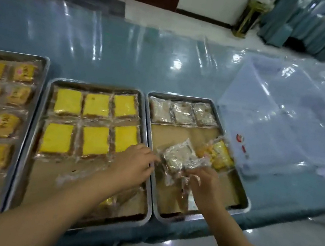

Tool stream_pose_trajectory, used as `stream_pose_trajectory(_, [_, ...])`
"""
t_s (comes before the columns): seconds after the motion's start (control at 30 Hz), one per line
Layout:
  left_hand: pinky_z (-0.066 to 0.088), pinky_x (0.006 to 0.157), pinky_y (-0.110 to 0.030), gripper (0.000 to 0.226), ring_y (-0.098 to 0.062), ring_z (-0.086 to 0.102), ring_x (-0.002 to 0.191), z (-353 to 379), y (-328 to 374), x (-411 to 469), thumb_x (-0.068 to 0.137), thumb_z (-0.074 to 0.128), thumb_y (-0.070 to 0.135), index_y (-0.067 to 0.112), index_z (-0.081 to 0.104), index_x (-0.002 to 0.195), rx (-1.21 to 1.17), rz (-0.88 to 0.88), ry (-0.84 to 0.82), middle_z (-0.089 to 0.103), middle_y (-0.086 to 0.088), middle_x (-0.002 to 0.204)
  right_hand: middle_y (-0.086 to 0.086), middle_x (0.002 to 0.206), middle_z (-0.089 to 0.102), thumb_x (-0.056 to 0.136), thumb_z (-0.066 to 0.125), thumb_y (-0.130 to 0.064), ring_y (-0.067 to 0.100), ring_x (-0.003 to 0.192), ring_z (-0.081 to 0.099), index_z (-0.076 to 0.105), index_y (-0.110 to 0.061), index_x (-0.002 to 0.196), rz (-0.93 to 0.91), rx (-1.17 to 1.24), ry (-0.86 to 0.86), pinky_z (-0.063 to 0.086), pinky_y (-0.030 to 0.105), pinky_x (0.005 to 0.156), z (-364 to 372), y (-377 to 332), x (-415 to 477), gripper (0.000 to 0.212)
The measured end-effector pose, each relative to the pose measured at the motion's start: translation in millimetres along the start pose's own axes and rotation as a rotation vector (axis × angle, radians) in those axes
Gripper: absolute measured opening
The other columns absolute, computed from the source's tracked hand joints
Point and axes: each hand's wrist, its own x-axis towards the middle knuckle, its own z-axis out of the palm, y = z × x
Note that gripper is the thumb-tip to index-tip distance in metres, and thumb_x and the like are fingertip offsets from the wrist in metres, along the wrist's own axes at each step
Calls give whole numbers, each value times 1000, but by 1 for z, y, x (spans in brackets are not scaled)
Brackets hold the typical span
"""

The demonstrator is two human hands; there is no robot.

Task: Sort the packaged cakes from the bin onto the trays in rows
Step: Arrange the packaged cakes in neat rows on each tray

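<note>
Three metal trays lie side by side. The left tray (43,71) holds rows of yellow-labelled cakes. The middle tray (98,86) holds two rows of plain yellow cakes (92,123). The right tray (243,200) has a back row of three pale cakes (181,113) and a loose yellow-wrapped cake (222,155) by its right wall. My right hand (204,184) pinches a pale packaged cake (179,158) over that tray. My left hand (135,163) reaches across the middle tray's right edge, fingertips at the same packet's wrapper. The clear plastic bin (276,125) stands to the right.
The table is covered in blue cloth under glossy clear film (126,51). Another wrapped cake (113,201) lies near the front of the middle tray under my left forearm. Beyond the table are a tiled floor, doors and a gold-coloured stand (248,18).
</note>
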Motion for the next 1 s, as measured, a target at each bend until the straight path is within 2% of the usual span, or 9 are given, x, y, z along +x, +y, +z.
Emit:
stream_pose_trajectory(0.13, [34, 95, -29, 33, -16, 46, 113, 19, 23, 32, 86, 56, 23, 23, 61, 118, -18, -18, -5, 60, 4, 118, -4, 121, 56, 86, 60, -14, 14, 110, 50, 63, -22, 110, 121, -90, -9, 43, 25, 87, -15, 54, 35, 26])
stream_pose_trajectory(0.23, [33, 101, -30, 34, -12, 43, 116, 29, 27, 42, 88, 55, 23, 27, 58, 122, -36, -52, -28, 58, 8, 122, 2, 138, 45, 86, 61, -15, 23, 127, 41, 49, -20, 129, 186, -166, -65, 38, 38, 103, -14, 73, 62, 45])
stream_pose_trajectory(0.3, [31, 101, -30, 35, -12, 43, 117, 32, 26, 45, 89, 56, 23, 26, 57, 123, -37, -76, -37, 57, 8, 124, 5, 140, 43, 85, 60, -13, 27, 126, 42, 45, -17, 131, 188, -215, -91, 39, 41, 103, -10, 78, 74, 49])
stream_pose_trajectory(0.53, [30, 97, -26, 34, -13, 43, 116, 34, 16, 45, 89, 57, 23, 27, 58, 123, -50, -161, -33, 59, 6, 123, 9, 115, 59, 90, 56, -24, 24, 107, 55, 52, -12, 116, 312, -355, -44, 46, 36, 94, 3, 88, 94, 29])
stream_pose_trajectory(0.63, [29, 97, -24, 32, -13, 43, 116, 31, 15, 43, 89, 57, 23, 24, 60, 121, -47, -165, -30, 59, 6, 123, 3, 92, 64, 92, 54, -23, 17, 83, 61, 62, -15, 95, 382, -258, -69, 52, 31, 74, 2, 89, 96, 12])
stream_pose_trajectory(0.73, [27, 96, -23, 33, -14, 42, 117, 26, 13, 39, 88, 57, 21, 22, 60, 120, -54, -163, -3, 59, 5, 123, -5, 67, 58, 89, 59, -28, 10, 62, 53, 56, -25, 70, 474, -37, 47, 34, 21, 53, -2, 81, 96, 19])
stream_pose_trajectory(0.77, [27, 96, -22, 33, -13, 42, 117, 24, 12, 37, 88, 57, 21, 23, 60, 121, -56, -158, 5, 59, 6, 123, -6, 67, 57, 88, 60, -31, 10, 62, 52, 53, -26, 69, 453, -39, 101, 30, 20, 53, -4, 76, 96, 21])
stream_pose_trajectory(0.9, [29, 96, -22, 32, -11, 41, 117, 13, 3, 24, 89, 56, 22, 25, 60, 121, -70, -160, 29, 58, 8, 121, -7, 77, 51, 87, 61, -31, 16, 76, 50, 52, -26, 75, 187, -27, 301, 40, 31, 72, -11, 37, 87, 17])
stream_pose_trajectory(1.0, [31, 94, -25, 33, -12, 41, 117, 0, -8, 10, 89, 56, 22, 26, 59, 121, -114, -199, 79, 59, 7, 119, -9, 79, 49, 85, 63, -25, 11, 76, 45, 55, -27, 78, 70, 125, 318, 33, 23, 66, -8, -10, 78, 11])
